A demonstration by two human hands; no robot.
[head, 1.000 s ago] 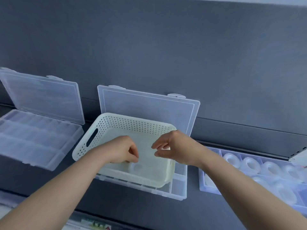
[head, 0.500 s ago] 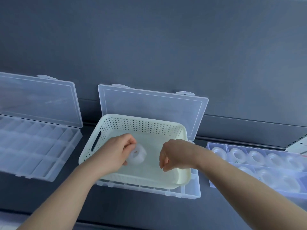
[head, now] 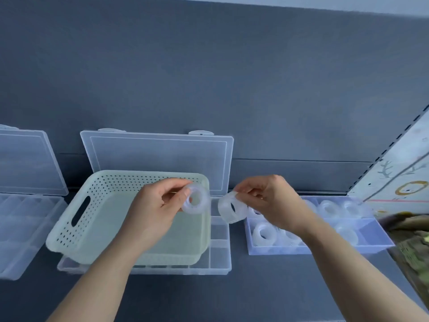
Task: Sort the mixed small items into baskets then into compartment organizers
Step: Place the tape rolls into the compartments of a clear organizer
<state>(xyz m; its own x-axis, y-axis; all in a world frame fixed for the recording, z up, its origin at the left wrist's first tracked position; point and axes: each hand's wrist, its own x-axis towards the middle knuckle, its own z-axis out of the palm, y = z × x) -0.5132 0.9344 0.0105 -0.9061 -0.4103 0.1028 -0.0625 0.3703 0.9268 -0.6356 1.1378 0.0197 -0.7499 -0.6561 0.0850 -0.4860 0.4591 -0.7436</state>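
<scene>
My left hand (head: 157, 205) pinches a clear tape roll (head: 196, 201) above the right side of the pale perforated basket (head: 76, 228). My right hand (head: 269, 201) pinches a second clear tape roll (head: 229, 209), held over the gap between the basket and the bluish compartment organizer (head: 371, 235) on the right. That organizer holds several clear tape rolls (head: 263, 232). The basket looks empty and sits on an open clear organizer (head: 218, 259) whose lid (head: 157, 159) leans against the wall.
Another open clear compartment organizer (head: 21, 231) lies at the far left with its lid up. The dark grey wall (head: 209, 77) rises behind. At the right edge are a patterned panel (head: 399, 182) and a blurred dark-green object (head: 413, 240).
Both hands have lifted out of the basket, each with a clear tape roll, and moved right toward the bluish organizer. The view has also shifted rightward.
</scene>
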